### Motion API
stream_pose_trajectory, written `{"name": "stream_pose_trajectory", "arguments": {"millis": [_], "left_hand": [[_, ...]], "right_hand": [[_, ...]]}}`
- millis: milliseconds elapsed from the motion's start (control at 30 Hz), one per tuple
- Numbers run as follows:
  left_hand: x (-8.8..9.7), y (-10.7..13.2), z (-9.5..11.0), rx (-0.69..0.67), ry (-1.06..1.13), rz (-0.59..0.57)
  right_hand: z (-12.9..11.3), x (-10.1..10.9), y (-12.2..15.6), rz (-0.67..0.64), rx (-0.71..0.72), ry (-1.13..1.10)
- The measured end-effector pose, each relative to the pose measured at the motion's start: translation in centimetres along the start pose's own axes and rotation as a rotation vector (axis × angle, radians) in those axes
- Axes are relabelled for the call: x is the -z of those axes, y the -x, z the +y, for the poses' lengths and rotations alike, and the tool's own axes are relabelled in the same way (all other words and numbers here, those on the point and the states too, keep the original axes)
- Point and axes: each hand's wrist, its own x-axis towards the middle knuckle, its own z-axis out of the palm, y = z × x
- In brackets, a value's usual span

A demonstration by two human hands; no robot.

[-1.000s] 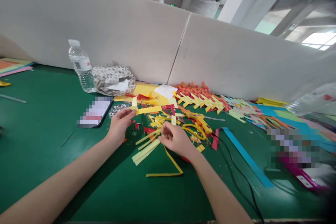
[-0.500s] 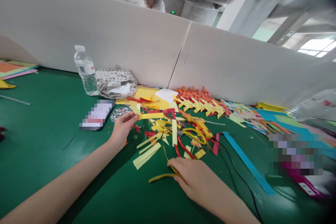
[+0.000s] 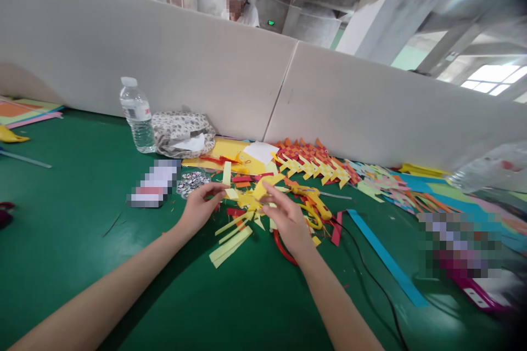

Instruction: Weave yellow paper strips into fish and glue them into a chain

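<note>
My left hand (image 3: 202, 207) is over the left side of a pile of paper scraps, its thumb and fingertips closed on a pale yellow paper strip (image 3: 227, 173). Facing it, my right hand (image 3: 289, 220) pinches a yellow paper piece (image 3: 267, 186) above the pile. Under and beside the right hand lie red-handled scissors (image 3: 284, 249), partly hidden, and a yellow looped handle (image 3: 315, 218). A yellow glue gun (image 3: 310, 197) rests just to the right, its black cord running toward me. Pale yellow strips (image 3: 230, 248) lie in front of the pile.
Woven paper fish shapes (image 3: 315, 162) lie by the white partition (image 3: 185, 66). To the left are a water bottle (image 3: 138, 115), a patterned cloth bag (image 3: 185, 132), a phone (image 3: 155, 184) and a bag of googly eyes (image 3: 192, 182). A blue strip (image 3: 387, 258) lies right. A person sits beyond the partition.
My right hand has moved up and away from me to the pile, now with a yellow paper piece; the curved yellow strip it held is gone from the front. My left hand has shifted slightly right.
</note>
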Motion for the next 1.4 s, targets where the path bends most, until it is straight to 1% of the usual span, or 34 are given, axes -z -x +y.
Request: {"name": "stream_pose_trajectory", "arguments": {"millis": [67, 133, 200, 267, 333, 433, 567, 633, 733, 800, 1033, 1233, 1400], "left_hand": [[0.1, 0.1, 0.1, -0.015, -0.023, -0.023], [0.1, 0.3, 0.4, -0.071, -0.078, -0.071], [0.0, 0.6, 0.8, -0.184, -0.179, -0.143], [-0.1, 0.9, 1.0, -0.302, -0.274, -0.224], [-0.1, 1.2, 1.2, -0.380, -0.313, -0.290], [-0.1, 1.6, 1.3, -0.454, -0.321, -0.359], [0.0, 1.8, 1.6, -0.486, -0.323, -0.437], [0.0, 1.8, 1.7, -0.496, -0.321, -0.451], [0.0, 1.8, 1.8, -0.511, -0.309, -0.468], [0.0, 1.8, 1.8, -0.518, -0.305, -0.485], [0.0, 1.8, 1.9, -0.525, -0.306, -0.520], [-0.1, 1.9, 1.7, -0.516, -0.316, -0.509], [-0.2, 1.9, 1.4, -0.526, -0.318, -0.528]], "right_hand": [[1.1, -0.5, -1.6, 0.152, 0.091, 0.082], [2.0, -0.6, -2.3, 0.252, 0.182, 0.200], [2.6, -0.2, -2.2, 0.359, 0.260, 0.340], [2.9, 0.4, -1.9, 0.475, 0.307, 0.457], [3.0, 1.1, -1.7, 0.540, 0.315, 0.473], [2.8, 1.4, -1.7, 0.521, 0.288, 0.373], [2.5, 1.1, -1.7, 0.468, 0.248, 0.311], [2.5, 0.9, -1.6, 0.430, 0.185, 0.226], [2.5, 0.8, -1.5, 0.372, 0.047, 0.067], [2.6, 0.8, -1.5, 0.359, 0.002, 0.037], [2.5, 0.9, -1.6, 0.292, 0.015, 0.047], [2.5, 1.0, -1.4, 0.346, 0.045, 0.067], [2.6, 1.2, -1.5, 0.321, 0.084, 0.084]]}}
